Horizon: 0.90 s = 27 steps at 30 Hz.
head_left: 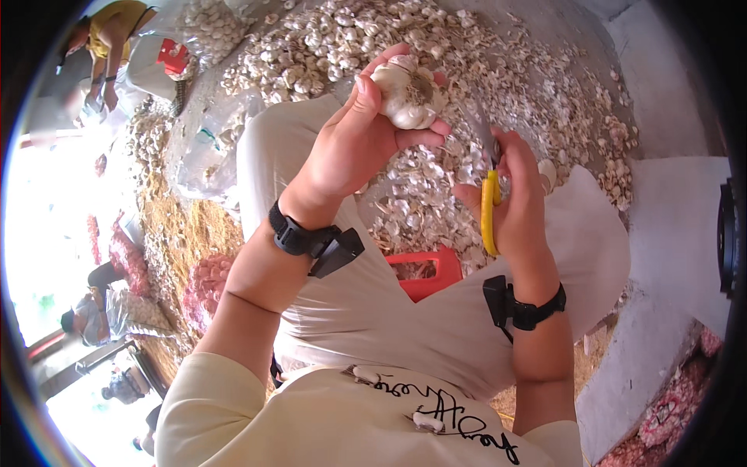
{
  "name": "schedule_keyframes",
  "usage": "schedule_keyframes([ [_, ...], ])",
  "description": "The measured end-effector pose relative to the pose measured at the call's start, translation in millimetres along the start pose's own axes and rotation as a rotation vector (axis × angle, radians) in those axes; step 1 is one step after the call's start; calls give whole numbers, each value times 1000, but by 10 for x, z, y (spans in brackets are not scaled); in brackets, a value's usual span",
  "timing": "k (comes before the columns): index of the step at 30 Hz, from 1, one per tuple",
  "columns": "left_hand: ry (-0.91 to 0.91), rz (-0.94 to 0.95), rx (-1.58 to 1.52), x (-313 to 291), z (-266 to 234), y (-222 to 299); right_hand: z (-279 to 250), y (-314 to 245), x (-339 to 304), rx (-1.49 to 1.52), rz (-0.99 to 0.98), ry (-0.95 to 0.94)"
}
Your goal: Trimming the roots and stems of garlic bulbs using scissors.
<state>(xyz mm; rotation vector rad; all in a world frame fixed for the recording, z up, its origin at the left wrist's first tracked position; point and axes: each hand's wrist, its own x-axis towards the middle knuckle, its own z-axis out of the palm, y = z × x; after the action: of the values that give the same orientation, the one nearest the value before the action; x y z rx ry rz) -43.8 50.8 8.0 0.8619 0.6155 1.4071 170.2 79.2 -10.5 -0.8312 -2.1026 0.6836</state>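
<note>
One garlic bulb (401, 97) sits in the left hand (350, 132), thumb and fingers curled around it, its brownish patch turned rightward. To the bulb's right, apart from it, one pair of yellow-handled scissors (488, 214) is gripped in the right hand (523, 194), long axis near upright, blades leaning bulbward; their opening is unclear. Below the bulb shows one red plastic object (447, 272); above it, loose garlic (311, 50) too plentiful to count.
</note>
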Motion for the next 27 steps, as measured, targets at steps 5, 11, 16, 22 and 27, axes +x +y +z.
schedule_keyframes([
  [5, 54, 33, 0, -6, -40, -16, 55, -12, 6, -84, -15, -27],
  [11, 119, 11, 141, -41, 30, -22, 133, -27, 37, -217, 50, -63],
  [16, 95, 11, 145, -24, 18, -43, 158, 14, 12, -140, 101, -52],
  [22, 145, 39, 216, -33, 51, -69, 174, -25, 24, -306, 84, -33],
  [27, 184, 48, 244, -18, 67, -61, 172, 10, 26, -340, 45, 15],
])
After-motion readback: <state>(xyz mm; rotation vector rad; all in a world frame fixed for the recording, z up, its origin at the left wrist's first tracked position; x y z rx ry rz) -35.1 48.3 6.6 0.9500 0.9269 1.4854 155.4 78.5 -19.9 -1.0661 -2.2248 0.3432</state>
